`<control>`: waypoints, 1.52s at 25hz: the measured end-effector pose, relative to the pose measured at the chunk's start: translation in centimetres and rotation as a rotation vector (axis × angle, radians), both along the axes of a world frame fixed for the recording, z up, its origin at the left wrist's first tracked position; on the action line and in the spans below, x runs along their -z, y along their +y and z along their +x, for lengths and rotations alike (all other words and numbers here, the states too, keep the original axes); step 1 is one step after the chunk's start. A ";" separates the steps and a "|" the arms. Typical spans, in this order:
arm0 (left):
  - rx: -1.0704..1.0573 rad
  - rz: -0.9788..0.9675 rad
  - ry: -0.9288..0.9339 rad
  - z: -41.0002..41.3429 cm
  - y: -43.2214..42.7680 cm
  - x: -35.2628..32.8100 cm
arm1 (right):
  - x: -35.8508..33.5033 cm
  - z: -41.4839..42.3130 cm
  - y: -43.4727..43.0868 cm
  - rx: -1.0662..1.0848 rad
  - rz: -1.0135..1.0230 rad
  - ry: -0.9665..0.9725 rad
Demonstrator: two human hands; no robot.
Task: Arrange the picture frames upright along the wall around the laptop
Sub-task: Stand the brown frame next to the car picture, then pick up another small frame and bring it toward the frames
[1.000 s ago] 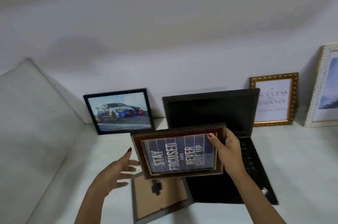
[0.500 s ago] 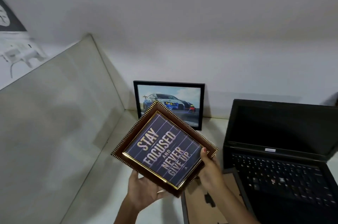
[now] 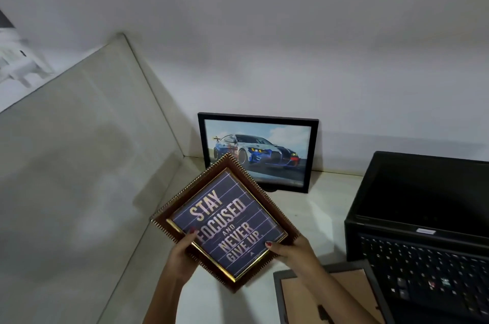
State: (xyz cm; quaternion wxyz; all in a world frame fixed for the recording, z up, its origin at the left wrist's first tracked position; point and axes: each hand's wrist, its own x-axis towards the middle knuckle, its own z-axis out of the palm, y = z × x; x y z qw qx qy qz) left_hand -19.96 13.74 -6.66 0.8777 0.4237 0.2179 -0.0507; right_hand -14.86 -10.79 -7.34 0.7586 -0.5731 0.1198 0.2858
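Observation:
I hold a brown beaded frame (image 3: 225,220) with the words "Stay focused and never give up", turned like a diamond above the desk. My left hand (image 3: 182,255) grips its lower left edge and my right hand (image 3: 293,252) grips its lower right edge. Behind it a black frame with a car picture (image 3: 260,150) stands upright against the wall. The open black laptop (image 3: 423,218) is to the right. A grey frame (image 3: 325,297) lies face down on the desk below my right arm.
A beige partition panel (image 3: 79,165) closes the desk on the left and meets the white wall (image 3: 264,46) at the corner. Bare desk surface (image 3: 325,204) lies between the car frame and the laptop.
My view has swung left, so the frames right of the laptop are out of sight. My left hand, open a second ago, now grips the brown frame, which has been rotated to a diamond.

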 end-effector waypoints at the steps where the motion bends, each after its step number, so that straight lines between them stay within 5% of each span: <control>1: -0.034 0.056 -0.002 0.6 -0.2 -0.2 | -0.2 0.6 -0.1 0.006 -0.078 -0.044; 4: -0.017 0.201 -0.041 2.1 -0.4 -0.2 | -0.5 2.1 -0.4 0.032 -0.291 -0.145; 7: 0.095 0.312 0.025 3.3 -0.7 -0.8 | -1.4 2.3 -0.3 -0.189 -0.524 -0.348; 10: 0.135 0.359 0.091 4.1 -1.1 -1.3 | -1.9 1.8 0.3 -0.350 -0.536 -0.392; 15: 0.111 0.537 0.170 2.5 -1.6 -0.6 | -1.3 0.4 -2.5 -0.302 -0.740 -0.510; 19: -0.182 0.577 0.133 -0.6 -3.5 0.0 | -1.2 -3.2 -8.5 -0.202 -0.954 -0.730; 22: -0.475 0.550 0.318 -4.7 -7.7 1.6 | 0.3 -7.0 -13.1 -0.044 -1.067 -0.624; 25: -0.228 0.610 0.515 -8.0 -13.0 4.4 | 1.5 -10.6 -15.6 0.026 -1.058 -0.316; 29: 0.212 0.552 0.665 -8.6 -18.5 3.4 | 2.7 -13.6 -15.6 -0.125 -1.021 -0.411; 33: 0.289 0.284 0.643 -9.0 -20.0 -0.1 | 0.5 -13.8 -17.8 0.004 -0.760 -0.322; 38: 0.370 0.372 0.387 -7.1 -24.3 -4.5 | -3.3 -15.1 -24.6 0.071 -0.585 -0.399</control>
